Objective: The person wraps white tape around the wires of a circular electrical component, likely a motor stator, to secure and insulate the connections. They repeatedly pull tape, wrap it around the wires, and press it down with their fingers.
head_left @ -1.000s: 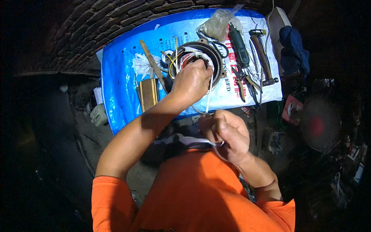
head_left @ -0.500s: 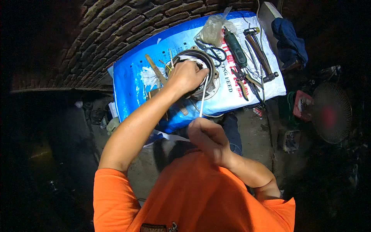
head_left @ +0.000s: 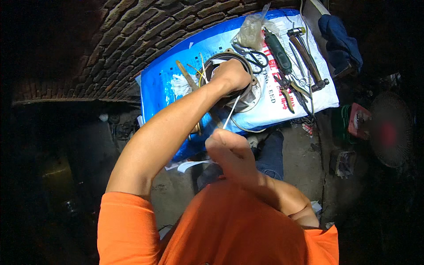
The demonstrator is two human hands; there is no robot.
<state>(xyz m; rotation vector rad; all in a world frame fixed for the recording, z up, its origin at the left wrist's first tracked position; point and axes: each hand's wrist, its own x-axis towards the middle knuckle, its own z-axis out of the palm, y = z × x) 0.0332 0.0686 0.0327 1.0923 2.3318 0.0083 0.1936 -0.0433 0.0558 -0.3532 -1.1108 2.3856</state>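
On a blue and white sack stands a round metal motor housing (head_left: 252,96), with pale lining and thin wires at its left side. Over its opening is my left hand (head_left: 235,74), knuckles curled and fingertips hidden down inside; what they grip cannot be seen. A thin white strip (head_left: 232,111) runs taut from the housing's near rim toward my chest. Its near end is in my right hand (head_left: 229,148), which is closed around it. Left of the housing, a bundle of white strips (head_left: 179,85) lies partly behind a flat wooden stick (head_left: 187,75).
Right of the housing lie black-handled scissors (head_left: 258,59), a green rotary tool (head_left: 278,54), pliers (head_left: 287,90) and a hammer (head_left: 309,62). Beyond them is a clear plastic bag (head_left: 249,33). A brick wall (head_left: 128,44) rises behind; a fan (head_left: 388,132) stands at the right.
The whole view has shifted slightly. My right hand has moved left, still holding the strip, which now slants more. My left hand has moved slightly farther over the housing, its thumb no longer showing.
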